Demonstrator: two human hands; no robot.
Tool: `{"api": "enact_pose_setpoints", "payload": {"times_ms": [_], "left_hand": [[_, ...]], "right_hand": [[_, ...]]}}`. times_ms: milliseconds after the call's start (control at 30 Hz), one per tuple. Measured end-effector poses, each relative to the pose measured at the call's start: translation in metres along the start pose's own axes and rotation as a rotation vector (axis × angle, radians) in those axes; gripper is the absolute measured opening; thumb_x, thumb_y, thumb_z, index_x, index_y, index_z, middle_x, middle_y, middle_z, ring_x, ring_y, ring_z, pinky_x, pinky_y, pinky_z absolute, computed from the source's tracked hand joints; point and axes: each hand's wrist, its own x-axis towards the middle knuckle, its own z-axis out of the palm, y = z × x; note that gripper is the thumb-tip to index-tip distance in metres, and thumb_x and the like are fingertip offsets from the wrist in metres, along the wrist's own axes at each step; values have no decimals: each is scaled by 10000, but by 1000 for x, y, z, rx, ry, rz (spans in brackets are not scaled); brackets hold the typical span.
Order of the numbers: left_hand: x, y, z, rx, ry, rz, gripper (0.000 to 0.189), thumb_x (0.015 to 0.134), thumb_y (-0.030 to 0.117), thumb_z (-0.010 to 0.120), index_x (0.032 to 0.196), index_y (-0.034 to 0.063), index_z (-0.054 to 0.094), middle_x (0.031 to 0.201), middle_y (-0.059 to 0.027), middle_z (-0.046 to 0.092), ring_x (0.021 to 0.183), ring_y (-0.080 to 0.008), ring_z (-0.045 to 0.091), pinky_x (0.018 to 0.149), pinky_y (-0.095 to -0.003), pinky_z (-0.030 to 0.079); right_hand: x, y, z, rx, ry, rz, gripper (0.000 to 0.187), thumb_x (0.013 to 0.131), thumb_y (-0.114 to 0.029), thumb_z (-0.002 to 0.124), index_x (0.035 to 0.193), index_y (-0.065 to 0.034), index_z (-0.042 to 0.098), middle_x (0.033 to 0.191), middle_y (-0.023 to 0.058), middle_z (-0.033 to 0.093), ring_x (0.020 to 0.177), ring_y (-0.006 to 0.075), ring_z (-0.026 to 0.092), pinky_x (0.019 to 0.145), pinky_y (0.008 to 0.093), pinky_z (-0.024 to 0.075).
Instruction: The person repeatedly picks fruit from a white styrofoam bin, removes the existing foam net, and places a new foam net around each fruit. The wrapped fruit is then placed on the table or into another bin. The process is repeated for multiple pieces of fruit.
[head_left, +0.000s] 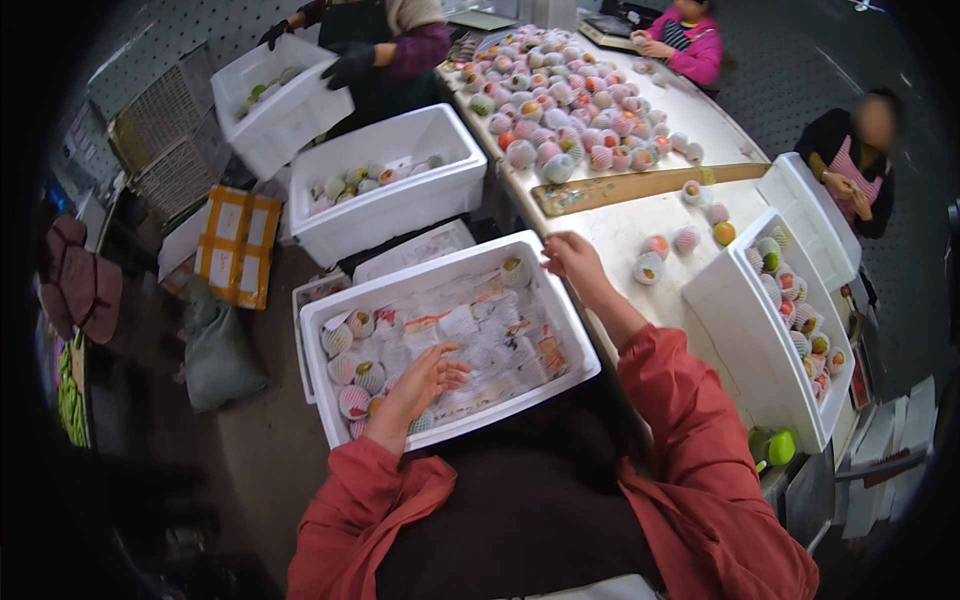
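Observation:
Before me a white polystyrene foam box stands tilted, lined with crumpled printed sheet. Fruit in foam net sleeves fills its left side, and one sleeved fruit sits in the far right corner. My left hand hovers over the box near the left fruit, fingers spread and nothing seen in them. Beside the box's far right corner is my right hand, fingers curled, close to the table edge. Whether it grips anything is hidden. Several loose sleeved fruits lie on the white table beyond it.
A large heap of sleeved fruit lies behind a wooden divider. Other foam boxes hold fruit: one ahead, one at right. A black-gloved person tilts another foam box. Two people are across the table. A taped carton is left.

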Motion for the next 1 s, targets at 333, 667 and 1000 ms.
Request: {"api": "enact_pose_setpoints", "payload": {"times_ms": [333, 667, 1000], "left_hand": [[-17, 3, -11, 283, 463, 353, 281, 986, 213, 530, 1223, 63, 551, 1054, -111, 654, 930, -221, 628, 864, -337, 478], [-35, 55, -85, 1705, 1209, 323, 300, 749, 138, 700, 1016, 47, 599, 1051, -176, 566, 1051, -374, 532, 868, -483, 462], [-25, 66, -65, 1357, 1064, 570, 308, 870, 224, 616, 1144, 83, 592, 1023, -128, 637, 940, -286, 609, 782, -406, 483]], "right_hand": [[-111, 63, 90, -658, -403, -164, 266, 888, -160, 610, 1068, 34, 641, 941, 214, 689, 866, 329, 680, 782, 382, 527], [-110, 66, 89, -621, -332, -128, 202, 894, -143, 612, 1009, 19, 648, 879, 191, 698, 806, 319, 681, 732, 373, 526], [-107, 68, 91, -494, -319, -65, 231, 916, -141, 576, 1049, 35, 644, 821, 151, 688, 758, 250, 678, 711, 352, 536]]}}
